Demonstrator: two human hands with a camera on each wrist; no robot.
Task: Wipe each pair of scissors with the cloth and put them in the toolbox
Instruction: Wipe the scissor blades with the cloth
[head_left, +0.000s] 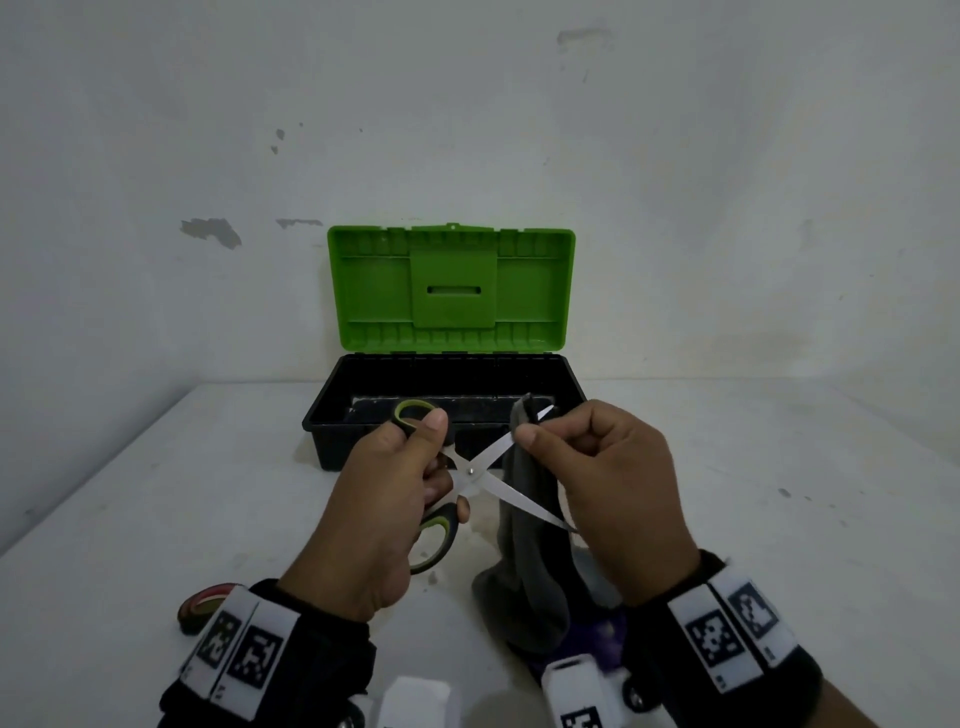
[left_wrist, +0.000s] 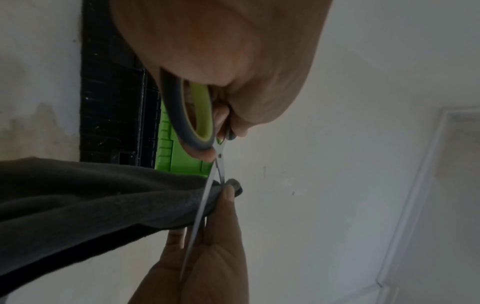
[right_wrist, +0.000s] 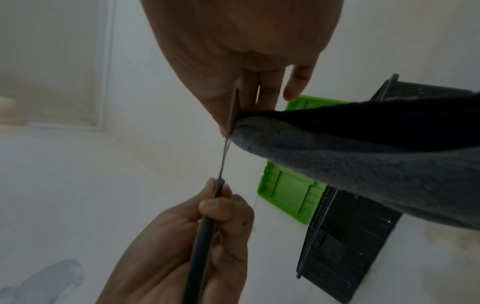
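Observation:
Green-and-grey-handled scissors (head_left: 470, 472) are held above the table with their blades spread wide. My left hand (head_left: 395, 478) grips the handles (left_wrist: 193, 115). My right hand (head_left: 582, 462) pinches a grey cloth (head_left: 524, 551) around the upper blade near its tip. The rest of the cloth (right_wrist: 363, 156) hangs down toward the table. Behind stands the toolbox (head_left: 441, 410), a black base with its green lid (head_left: 452, 288) upright and open.
A roll of red-and-green tape (head_left: 200, 605) lies on the white table (head_left: 156, 493) at the near left. A purple object (head_left: 602, 639) shows under the cloth near my right wrist. The wall rises right behind the toolbox.

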